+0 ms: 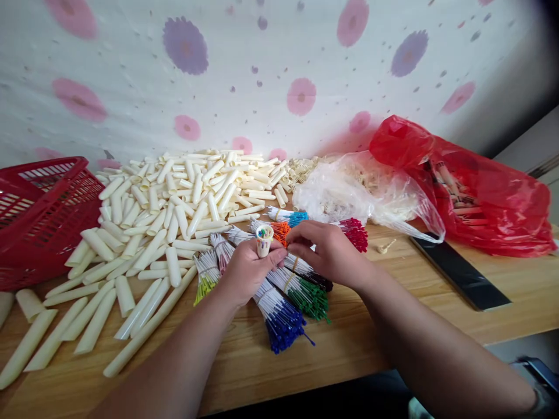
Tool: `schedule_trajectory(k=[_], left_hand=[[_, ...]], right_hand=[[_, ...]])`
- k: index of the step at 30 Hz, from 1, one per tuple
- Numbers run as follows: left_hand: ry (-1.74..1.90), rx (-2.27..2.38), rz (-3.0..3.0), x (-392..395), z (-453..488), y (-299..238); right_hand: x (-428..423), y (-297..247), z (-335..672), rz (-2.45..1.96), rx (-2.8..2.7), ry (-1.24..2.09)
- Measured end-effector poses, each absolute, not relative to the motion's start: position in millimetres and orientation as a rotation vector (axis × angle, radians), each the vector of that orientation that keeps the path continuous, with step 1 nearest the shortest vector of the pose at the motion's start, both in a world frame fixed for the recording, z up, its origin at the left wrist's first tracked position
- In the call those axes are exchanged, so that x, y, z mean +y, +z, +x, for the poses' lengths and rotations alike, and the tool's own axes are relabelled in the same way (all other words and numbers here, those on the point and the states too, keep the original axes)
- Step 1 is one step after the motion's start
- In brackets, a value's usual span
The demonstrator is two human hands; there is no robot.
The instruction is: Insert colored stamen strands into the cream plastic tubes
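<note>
The left hand [247, 270] has its fingers wrapped around a cream tube [264, 249], nearly upright, coloured tips [264, 233] inside its open top. Just right of it, the right hand [329, 250] has its fingers drawn narrow; I cannot tell whether they grip anything. Rightward beyond them lie a clear bag [388, 201] of small cream pieces [325, 206], then a red bag [506, 201] of slim pieces [449, 180]; far left, a red basket [52, 227], contents hidden.

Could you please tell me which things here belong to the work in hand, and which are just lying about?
Likely part of the work: small tube in left hand; colour-tipped stick bundles; loose cream tubes; clear bag; red bag.

Probably just lying about: black slab; red basket, perhaps.
</note>
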State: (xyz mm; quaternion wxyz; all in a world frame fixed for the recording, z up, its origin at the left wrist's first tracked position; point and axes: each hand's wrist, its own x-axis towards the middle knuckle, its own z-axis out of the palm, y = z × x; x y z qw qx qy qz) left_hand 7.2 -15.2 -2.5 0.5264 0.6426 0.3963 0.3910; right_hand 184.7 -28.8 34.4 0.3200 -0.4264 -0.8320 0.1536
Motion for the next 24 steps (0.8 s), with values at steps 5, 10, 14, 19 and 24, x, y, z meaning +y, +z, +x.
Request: schedule_trajectory(k=[5,10,14,19,24], left_hand=[[1.013,0.880,1.349,-19.1,11.0,-3.3],[1.035,0.813,1.250,-20.8,12.5,-4.2],[1.048,0.782,1.210,-20.4,13.1,-4.2],[1.059,0.784,1.210,-20.4,13.3,-3.5],[1.073,0.810,1.310,-19.4,12.0,-5.8]], right_hand=[[-27.4,14.4,184.6,-0.985,-1.867,0.590],[-28.6,6.4,177.7,-0.965,-1.644,0.773],[-29.4,4.0,175.3,-0.938,-1.552,0.891],[-28.6,4.0,173.5,-0.936,-1.405,1.011],[-28.8,6.6,173.1,-0.954,-1.400,1.031]])
